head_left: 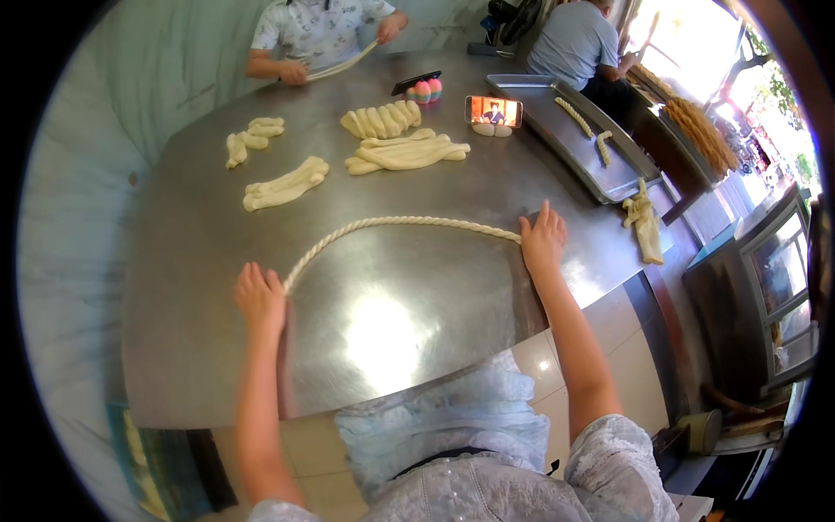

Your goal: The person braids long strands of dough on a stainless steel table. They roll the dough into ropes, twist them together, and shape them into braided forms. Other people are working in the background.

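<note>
A long twisted dough rope [396,221] arches across the steel table between my two hands. At its left end lies my left hand [262,300], palm down, fingers stretched forward and the thumb beside the dough. My right hand [544,237] rests over the other end in the same way, its fingers extended. The dough under both palms is hidden. Beyond the rope are a stack of long dough strips [407,153], a row of dough pieces [381,120], a flat dough length [286,184] and a few small dough pieces [254,140].
A metal tray [600,165] at the right holds two short twists, with loose dough [644,228] by its near corner. Two phones, one lit [493,111], stand on the table [200,287]. Across it, a person [317,39] stretches a dough strand; another person [570,43] sits behind the tray.
</note>
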